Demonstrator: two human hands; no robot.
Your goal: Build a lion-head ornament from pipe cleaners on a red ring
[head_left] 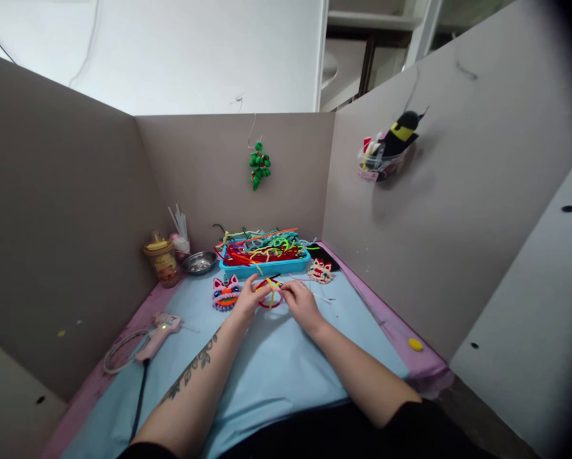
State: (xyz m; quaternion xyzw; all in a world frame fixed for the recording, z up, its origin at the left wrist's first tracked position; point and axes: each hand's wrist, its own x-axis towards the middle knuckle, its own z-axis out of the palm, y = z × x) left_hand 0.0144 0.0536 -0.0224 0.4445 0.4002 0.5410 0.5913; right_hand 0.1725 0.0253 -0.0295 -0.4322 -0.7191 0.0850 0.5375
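Between my two hands is a round frame of red and yellow pipe cleaners (271,299), held just above the blue cloth. My left hand (251,296) is closed on its left side, thumb and fingers bent together. At its right edge, my right hand (299,303) pinches the same frame. A purple, orange and pink animal-face piece (225,294) lies just left of my left hand. Beyond my right hand sits a cream and red animal-face piece (320,271). The fine joins between the pipe cleaners are too small to make out.
A blue tray (267,268) heaped with coloured pipe cleaners stands behind my hands. Left are a metal bowl (200,262), a lidded cup (164,262) and a corded pink glue gun (158,336). A yellow disc (415,344) lies right. Grey partitions (209,172) enclose the table.
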